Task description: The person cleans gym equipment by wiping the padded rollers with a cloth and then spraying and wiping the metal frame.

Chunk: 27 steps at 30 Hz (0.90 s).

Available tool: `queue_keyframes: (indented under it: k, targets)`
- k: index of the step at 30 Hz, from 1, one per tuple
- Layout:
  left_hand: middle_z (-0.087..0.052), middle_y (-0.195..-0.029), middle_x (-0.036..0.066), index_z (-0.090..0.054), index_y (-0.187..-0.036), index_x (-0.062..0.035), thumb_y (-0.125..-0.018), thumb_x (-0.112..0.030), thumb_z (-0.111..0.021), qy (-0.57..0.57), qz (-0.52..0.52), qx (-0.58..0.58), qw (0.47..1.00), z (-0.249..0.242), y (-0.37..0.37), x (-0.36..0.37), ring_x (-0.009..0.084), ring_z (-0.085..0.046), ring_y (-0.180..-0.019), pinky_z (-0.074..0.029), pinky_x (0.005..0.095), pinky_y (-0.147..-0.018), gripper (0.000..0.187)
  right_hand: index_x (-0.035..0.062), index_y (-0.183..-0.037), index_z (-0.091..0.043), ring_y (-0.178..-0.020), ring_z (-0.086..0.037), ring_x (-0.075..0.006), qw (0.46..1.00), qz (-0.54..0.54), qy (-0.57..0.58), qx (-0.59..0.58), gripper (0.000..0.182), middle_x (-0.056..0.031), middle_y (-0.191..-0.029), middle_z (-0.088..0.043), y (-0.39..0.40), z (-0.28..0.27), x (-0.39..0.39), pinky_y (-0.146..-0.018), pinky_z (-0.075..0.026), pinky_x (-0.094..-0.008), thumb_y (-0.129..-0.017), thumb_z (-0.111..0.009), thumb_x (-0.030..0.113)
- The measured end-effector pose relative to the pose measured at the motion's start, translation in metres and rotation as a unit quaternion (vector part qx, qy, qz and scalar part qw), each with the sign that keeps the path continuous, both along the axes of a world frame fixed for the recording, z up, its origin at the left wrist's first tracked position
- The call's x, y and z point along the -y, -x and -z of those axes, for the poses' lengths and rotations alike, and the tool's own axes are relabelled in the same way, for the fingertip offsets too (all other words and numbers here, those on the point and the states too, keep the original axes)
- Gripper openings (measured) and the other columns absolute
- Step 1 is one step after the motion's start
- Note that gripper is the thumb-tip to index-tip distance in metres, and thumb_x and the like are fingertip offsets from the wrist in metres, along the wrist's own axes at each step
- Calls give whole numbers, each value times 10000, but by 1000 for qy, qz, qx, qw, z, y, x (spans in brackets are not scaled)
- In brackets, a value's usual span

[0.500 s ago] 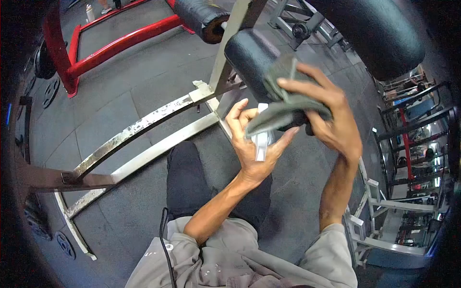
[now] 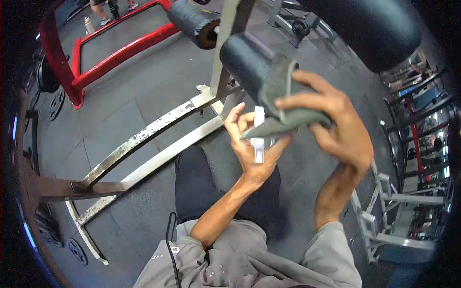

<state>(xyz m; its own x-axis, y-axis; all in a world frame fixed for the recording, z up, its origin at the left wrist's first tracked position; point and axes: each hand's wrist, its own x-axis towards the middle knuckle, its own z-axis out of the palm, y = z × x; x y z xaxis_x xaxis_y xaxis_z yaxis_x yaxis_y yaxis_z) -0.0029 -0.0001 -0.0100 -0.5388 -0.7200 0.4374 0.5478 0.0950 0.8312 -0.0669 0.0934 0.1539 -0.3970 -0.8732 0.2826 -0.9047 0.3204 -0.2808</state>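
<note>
My left hand [image 2: 252, 156] is curled around a narrow white object [image 2: 259, 151] with a pale, clear-looking part beside it; its exact kind is hidden by my fingers and the cloth. A folded grey-green cloth [image 2: 283, 93] with a lighter hem is gripped in my right hand [image 2: 338, 120], thumb below and fingers over the top. The cloth's lower flap reaches left across the white object. Behind the cloth, a black padded roller [image 2: 245, 60] sticks out from an upright machine post.
A worn white curved bar [image 2: 149, 127] and frame run along the floor at left. Further back stand a red machine frame [image 2: 129, 50] and another black roller [image 2: 194, 21]. A large black pad [image 2: 370, 31] is at upper right, with white-framed equipment [image 2: 403, 199] below. A person's legs [image 2: 101, 12] show far off.
My right hand has moved slightly right and down, and the cloth is less smeared, draping over the white object. My left hand keeps its grip. The whole view has shifted a little.
</note>
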Motion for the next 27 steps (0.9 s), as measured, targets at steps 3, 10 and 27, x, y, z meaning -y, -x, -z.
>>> queue_keyframes:
  k: [3, 10, 27]
  targets:
    - [-586, -925, 50, -309, -1335, -2, -630, -124, -933, -118, 32, -13, 992, -7, 2, -10, 133, -572, -841, -465, 259, -800, 949, 65, -1170, -688, -1234, -564, -308, 995, -76, 59, 0, 498, -164, -1259, -631, 53, 7, 30, -1084, -394, -376, -724, -507, -65]
    - [-544, -894, 13, -342, -1303, -1, -662, -185, -930, -39, -2, 42, 998, -10, -3, -7, 94, -509, -777, -428, 230, -726, 888, 32, -1232, -634, -931, -622, -113, 930, -86, 129, 335, 325, -35, -1088, -671, 146, 28, 72, -881, -497, -265, -925, -600, 133]
    - [-469, -1063, 72, -596, -968, -16, -697, -241, -900, -2, -30, 50, 998, -6, -2, -5, 157, -515, -925, -431, 325, -835, 465, -62, -1155, -640, -1193, -579, -239, 912, -17, 394, 108, 379, -160, -1216, -662, 33, 77, -24, -1093, -357, -376, -835, -453, 18]
